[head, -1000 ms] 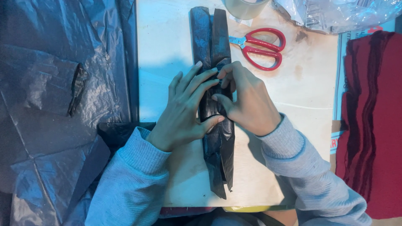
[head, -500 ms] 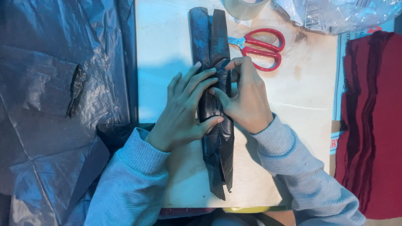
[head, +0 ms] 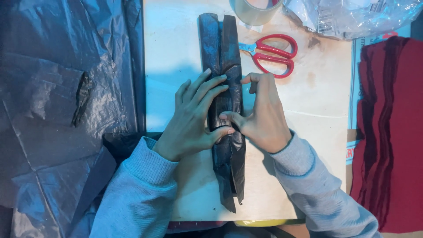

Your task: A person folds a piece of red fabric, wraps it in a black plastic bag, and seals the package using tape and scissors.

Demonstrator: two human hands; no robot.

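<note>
**A:** Where is the bundle lying, and how do your hands sit on it?

**B:** You have a long, narrow black plastic-wrapped bundle [head: 225, 110] lying lengthwise down the middle of the pale table [head: 176, 53], one end near the far edge, the other near you. Your left hand [head: 194, 119] lies flat over its left side, fingers [head: 207, 86] spread and reaching across the wrap, thumb tucked under toward the centre seam.

**A:** And the right?

**B:** Your right hand [head: 262, 114] presses against the bundle's right side. Its fingers are held together and curled, tips on the wrap's edge, while the thumb meets your left thumb on the middle of the bundle. Both hands press the plastic; neither lifts it off the table.

**A:** What lies around you?

**B:** Red-handled scissors [head: 271, 55] rest on the table just right of the bundle's far end, apart from your right hand. A roll of clear tape [head: 253, 11] sits at the far edge, near the bundle's tip. Crumpled clear plastic [head: 352, 17] lies at the far right corner. A stack of dark red cloth [head: 390, 132] sits to your right, and wide dark plastic sheeting [head: 61, 110] covers the area to your left.
</note>
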